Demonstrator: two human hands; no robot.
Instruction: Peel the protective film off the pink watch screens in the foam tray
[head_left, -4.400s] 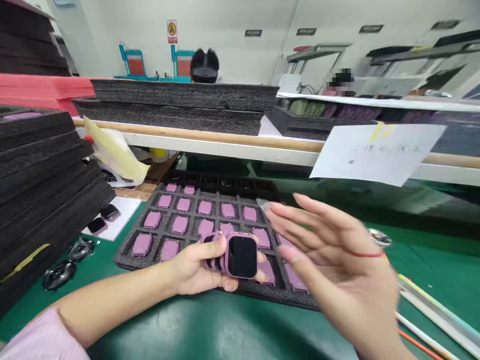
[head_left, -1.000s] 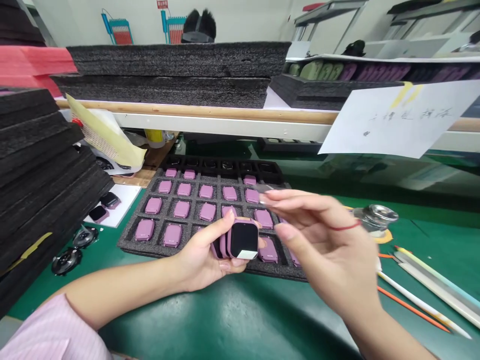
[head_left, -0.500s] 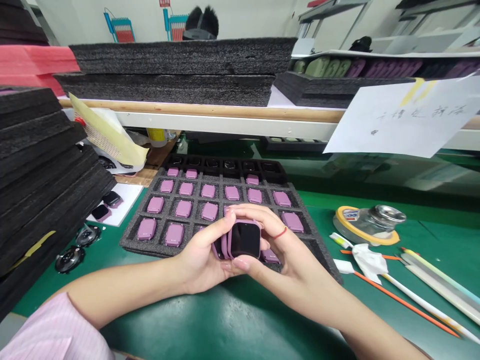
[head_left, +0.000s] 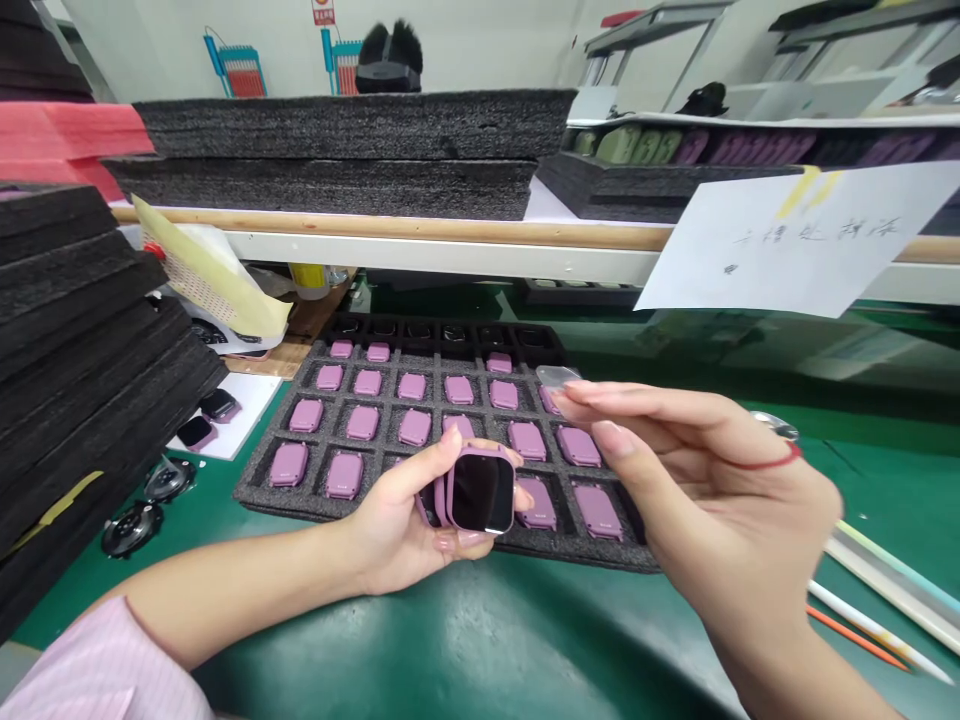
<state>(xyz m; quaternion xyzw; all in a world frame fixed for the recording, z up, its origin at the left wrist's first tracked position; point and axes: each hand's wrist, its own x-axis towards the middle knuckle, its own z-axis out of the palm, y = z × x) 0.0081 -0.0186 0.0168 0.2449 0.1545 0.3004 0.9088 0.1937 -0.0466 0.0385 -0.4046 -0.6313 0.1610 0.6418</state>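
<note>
The left hand [head_left: 397, 530] is closed around a small bunch of pink watches, thumb over the near edge and fingers curled beneath. The front watch [head_left: 480, 490] rests against those fingers with its black screen facing up toward the head camera (how many sit behind it is hard to count). The right hand [head_left: 712, 480] is raised to the right of the left hand, apart from it, and forms a narrow pinch, with a clear film [head_left: 558, 375] at its fingertips, beyond the watch. A red string [head_left: 772, 462] circles the right wrist.

Beneath both hands lies a foam tray [head_left: 251, 495], with rows of pink watches [head_left: 362, 422] in its pockets, on a green mat [head_left: 450, 640]. Left of the left hand stand stacked foam sheets [head_left: 75, 340], and two dark-faced watches [head_left: 196, 432] lie near them. Below the right hand, toward the right, are long sticks [head_left: 877, 630]. Beyond the right hand, a paper note [head_left: 795, 240] hangs from a shelf edge.
</note>
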